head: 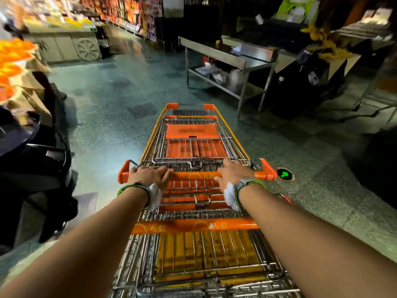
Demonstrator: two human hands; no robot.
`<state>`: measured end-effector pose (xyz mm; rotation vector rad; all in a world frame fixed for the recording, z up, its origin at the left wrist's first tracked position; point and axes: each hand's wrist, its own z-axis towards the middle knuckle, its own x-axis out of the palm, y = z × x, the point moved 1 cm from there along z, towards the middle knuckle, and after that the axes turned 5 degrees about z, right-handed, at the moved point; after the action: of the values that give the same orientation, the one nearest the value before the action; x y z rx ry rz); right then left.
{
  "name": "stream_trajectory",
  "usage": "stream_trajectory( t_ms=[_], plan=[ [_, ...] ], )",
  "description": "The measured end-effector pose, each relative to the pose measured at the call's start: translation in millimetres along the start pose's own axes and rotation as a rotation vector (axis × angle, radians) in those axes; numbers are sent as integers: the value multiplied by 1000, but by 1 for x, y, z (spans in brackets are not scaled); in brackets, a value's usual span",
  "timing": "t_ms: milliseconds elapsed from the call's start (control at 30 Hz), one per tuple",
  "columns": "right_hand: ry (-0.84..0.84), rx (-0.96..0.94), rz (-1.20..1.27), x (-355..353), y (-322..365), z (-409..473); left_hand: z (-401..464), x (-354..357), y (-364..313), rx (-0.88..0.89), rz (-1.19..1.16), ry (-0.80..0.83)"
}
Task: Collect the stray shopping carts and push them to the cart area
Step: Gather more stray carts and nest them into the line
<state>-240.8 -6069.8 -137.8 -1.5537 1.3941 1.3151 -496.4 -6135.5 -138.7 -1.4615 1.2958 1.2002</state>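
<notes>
Two nested wire shopping carts with orange trim fill the lower middle of the head view. The front cart points up the aisle, and its orange handle bar runs across in front of me. My left hand is closed over the bar's left part. My right hand is closed over its right part. The rear cart is pushed into the front one, its orange handle lying between my forearms. Both wrists carry green-edged bands.
A steel work table with a lower shelf stands ahead on the right, black bags beside it. On the left are a dark stroller-like object, orange produce and a display counter. A green arrow marker glows on the floor. Open floor runs ahead.
</notes>
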Motion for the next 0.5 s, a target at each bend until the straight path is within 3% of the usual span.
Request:
stream_trajectory(
  t_ms=[67, 500],
  plan=[
    [-9, 28, 68, -5, -10, 16, 13, -5, -8, 6, 15, 21],
    [-10, -115, -136, -69, -71, 135, 144, -31, -69, -53, -6, -29]
  ],
)
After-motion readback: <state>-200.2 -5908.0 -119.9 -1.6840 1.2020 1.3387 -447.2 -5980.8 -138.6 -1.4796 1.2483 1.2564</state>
